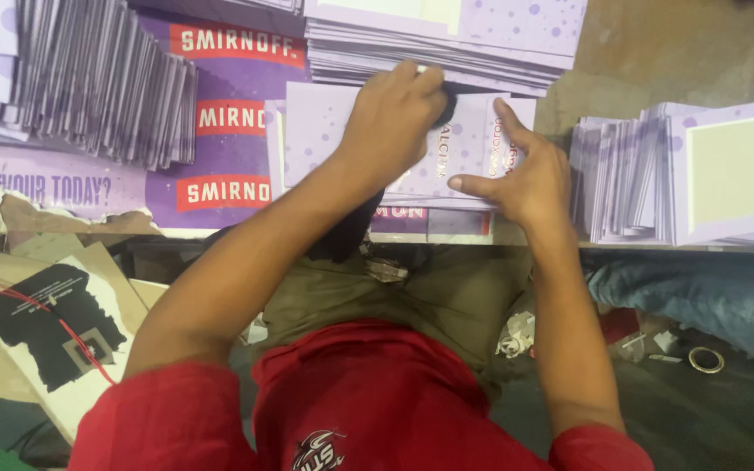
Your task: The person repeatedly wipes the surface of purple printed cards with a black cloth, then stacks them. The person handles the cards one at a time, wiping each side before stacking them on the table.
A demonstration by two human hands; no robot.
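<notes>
A wide desk (229, 166) fills the upper half of the view, its top covered by a purple printed sheet with red labels. Stacks of pale lilac cards lie on it: a slanted fan of cards (102, 83) at the upper left, a flat pile (447, 39) along the top edge, and a leaning row of cards (647, 174) at the right, whose far end runs out of the picture. Below the desk edge sit the person's red shirt (368, 410) and olive trousers, with a board bearing a black patch (50, 327) and a red wire on the floor to the left, and a roll of tape (706, 358) among paper scraps to the right.

In the middle of the desk, close to its near edge, lies a lilac card (473, 144) with dark lettering, resting on a few more of the same kind. The left hand (394, 122) is curled nearly closed, knuckles up, pressing a small dark object down on the card; only a sliver of that object shows past the fingers, so what it is cannot be made out. The right hand (525, 170) is open and lies flat on the card's right end, thumb and forefinger spread wide apart, gripping nothing.

The left forearm hides the card's lower left part.
</notes>
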